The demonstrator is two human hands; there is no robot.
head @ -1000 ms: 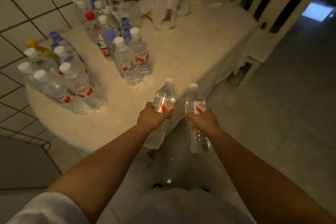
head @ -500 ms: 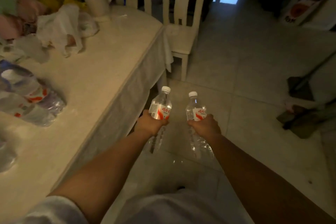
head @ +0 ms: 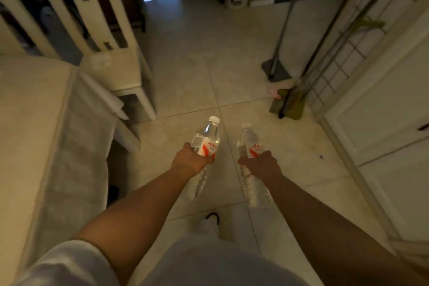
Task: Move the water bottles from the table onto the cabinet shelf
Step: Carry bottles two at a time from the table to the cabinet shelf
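- Left hand (head: 190, 160) is wrapped round the middle of one water bottle (head: 206, 144), fingers curled just under the red-and-white label; white cap points up and away.
- Right hand (head: 260, 165) has the same kind of grip on a second bottle (head: 251, 146), again around the waist. Both bottles hang out over the tiled floor (head: 197, 65), near each other but not touching.
- The table (head: 30, 123) is off to the left, edge only, so these two are clear of it. No shelf visible; the white panelled doors (head: 380, 111) on the right might be the cabinet, can't say for sure.
- Handling guess: both look full, so some heft for one hand each, but nothing serious. Thin clear plastic, ribbed lower down, so it'll flex if squeezed hard. Caps look on, so no spill worry.
- The waist is the right spot to grab: ribs give traction, and the label is likely slicker. Not fragile, a drop would probably just dent it.
- A broom (head: 282, 37) and mop stuff lean by the right wall, worth watching while walking.
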